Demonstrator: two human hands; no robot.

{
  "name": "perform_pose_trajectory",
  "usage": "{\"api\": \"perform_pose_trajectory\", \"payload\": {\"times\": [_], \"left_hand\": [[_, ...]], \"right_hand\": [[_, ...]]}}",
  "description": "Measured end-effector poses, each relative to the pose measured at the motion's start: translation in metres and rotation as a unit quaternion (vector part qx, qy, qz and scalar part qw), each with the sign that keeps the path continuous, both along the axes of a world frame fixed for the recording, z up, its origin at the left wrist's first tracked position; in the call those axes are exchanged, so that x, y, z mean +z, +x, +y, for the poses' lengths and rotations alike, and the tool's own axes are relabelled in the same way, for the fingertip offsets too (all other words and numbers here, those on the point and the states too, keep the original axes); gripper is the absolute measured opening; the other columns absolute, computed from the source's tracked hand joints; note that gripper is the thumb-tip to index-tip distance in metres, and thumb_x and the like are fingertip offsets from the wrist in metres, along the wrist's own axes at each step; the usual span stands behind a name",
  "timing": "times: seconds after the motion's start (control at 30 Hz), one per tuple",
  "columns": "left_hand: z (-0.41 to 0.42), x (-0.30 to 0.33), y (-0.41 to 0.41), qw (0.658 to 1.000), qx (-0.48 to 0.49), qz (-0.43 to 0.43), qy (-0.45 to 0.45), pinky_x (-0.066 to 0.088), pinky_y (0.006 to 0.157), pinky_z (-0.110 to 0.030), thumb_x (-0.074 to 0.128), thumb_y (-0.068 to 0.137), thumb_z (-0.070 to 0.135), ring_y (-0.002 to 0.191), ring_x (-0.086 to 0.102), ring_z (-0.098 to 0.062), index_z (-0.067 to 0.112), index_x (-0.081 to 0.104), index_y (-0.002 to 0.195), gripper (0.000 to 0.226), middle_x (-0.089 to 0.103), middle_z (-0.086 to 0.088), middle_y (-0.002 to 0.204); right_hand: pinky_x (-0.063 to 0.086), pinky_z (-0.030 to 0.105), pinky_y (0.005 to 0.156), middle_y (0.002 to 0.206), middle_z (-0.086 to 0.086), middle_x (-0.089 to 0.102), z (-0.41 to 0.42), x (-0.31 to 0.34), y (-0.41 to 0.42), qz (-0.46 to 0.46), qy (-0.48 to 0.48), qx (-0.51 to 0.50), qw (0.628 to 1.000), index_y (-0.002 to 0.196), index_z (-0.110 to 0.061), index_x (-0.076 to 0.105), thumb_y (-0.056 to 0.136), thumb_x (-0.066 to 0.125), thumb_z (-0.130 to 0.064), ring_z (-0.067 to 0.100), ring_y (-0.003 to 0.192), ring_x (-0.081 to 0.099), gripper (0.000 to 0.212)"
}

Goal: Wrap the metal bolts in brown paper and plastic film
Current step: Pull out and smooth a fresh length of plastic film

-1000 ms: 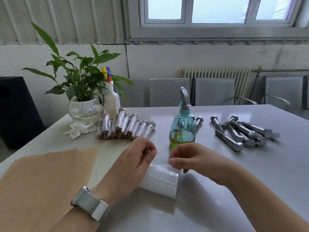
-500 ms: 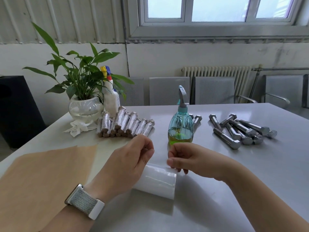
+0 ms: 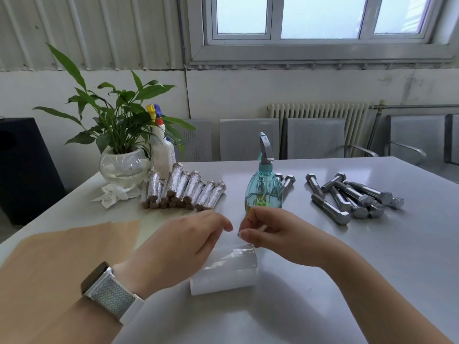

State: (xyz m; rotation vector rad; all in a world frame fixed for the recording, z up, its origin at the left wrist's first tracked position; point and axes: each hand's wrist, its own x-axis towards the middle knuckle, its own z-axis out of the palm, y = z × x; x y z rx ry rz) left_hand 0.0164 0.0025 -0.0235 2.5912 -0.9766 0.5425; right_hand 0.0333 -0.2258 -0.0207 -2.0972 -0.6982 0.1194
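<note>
A white roll of plastic film lies on its side on the grey table, close in front of me. My left hand hovers over the roll's left end, with a watch on the wrist. My right hand is just beyond the roll. The fingertips of both hands meet above it and pinch the loose film end, which rises thinly from the roll. A brown paper sheet lies flat at the left. Several bare metal bolts are piled at the right. Several wrapped bolts are stacked at the back left.
A teal spray bottle stands right behind my hands, with two more bolts beside it. A potted plant, a white spray bottle and a crumpled tissue sit at the back left. Grey chairs line the far edge.
Both hands have lifted off the roll and drawn together above it, raising the film's loose end. The roll has stayed in place.
</note>
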Motion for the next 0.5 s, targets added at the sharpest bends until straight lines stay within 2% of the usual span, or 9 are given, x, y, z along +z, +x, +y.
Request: {"api": "perform_pose_trajectory", "payload": {"times": [0.1,0.2,0.27,0.33,0.4,0.5], "left_hand": [[0.001,0.002,0.000,0.996,-0.012,0.044,-0.074,0.042,0.072,-0.013,0.033,0.100,0.035,0.080,0.057,0.003,0.037,0.057,0.102,0.024,0.056,0.031,0.087],[0.001,0.008,0.001,0.987,-0.002,0.107,-0.120,0.048,0.065,-0.025,0.037,0.099,0.033,0.070,0.060,-0.009,0.038,0.054,0.094,0.019,0.061,0.015,0.078],[-0.001,0.014,0.002,0.983,-0.001,0.135,-0.127,0.051,0.062,-0.031,0.038,0.098,0.040,0.065,0.060,-0.011,0.039,0.055,0.094,0.017,0.063,0.009,0.073],[-0.005,0.017,0.002,0.989,0.007,0.116,-0.089,0.049,0.060,-0.031,0.034,0.092,0.058,0.065,0.060,-0.008,0.039,0.054,0.096,0.028,0.061,0.009,0.071],[-0.013,0.018,0.004,0.997,0.019,0.074,-0.025,0.040,0.055,-0.024,0.028,0.084,0.076,0.066,0.056,-0.003,0.039,0.053,0.097,0.047,0.057,0.010,0.066],[-0.024,0.018,0.008,0.997,0.035,0.041,0.056,0.029,0.052,-0.020,0.025,0.073,0.090,0.061,0.048,0.001,0.040,0.043,0.082,0.054,0.050,0.011,0.064]], "right_hand": [[0.056,0.033,0.077,0.084,-0.006,0.073,0.002,0.002,-0.002,-0.001,0.019,0.005,1.000,0.083,-0.026,0.055,0.096,0.061,-0.025,0.012,0.078,0.065,0.015],[0.054,0.025,0.070,0.082,-0.008,0.073,0.004,0.003,-0.003,-0.012,0.018,-0.001,1.000,0.083,-0.023,0.054,0.097,0.060,-0.024,0.007,0.076,0.066,0.015],[0.053,0.024,0.068,0.079,-0.010,0.072,0.006,0.002,-0.003,-0.020,0.015,-0.007,1.000,0.084,-0.022,0.054,0.097,0.060,-0.024,0.006,0.074,0.065,0.014],[0.052,0.023,0.066,0.076,-0.012,0.071,0.008,0.001,-0.002,-0.030,0.020,-0.012,0.999,0.083,-0.025,0.054,0.096,0.060,-0.024,0.004,0.071,0.064,0.015],[0.051,0.023,0.065,0.075,-0.011,0.071,0.009,0.001,-0.001,-0.034,0.027,-0.012,0.999,0.078,-0.030,0.054,0.095,0.061,-0.022,0.005,0.070,0.065,0.020],[0.054,0.034,0.064,0.077,-0.003,0.071,0.010,-0.002,0.002,-0.031,0.054,-0.029,0.998,0.076,-0.033,0.062,0.089,0.067,-0.018,0.015,0.068,0.064,0.021]]}}
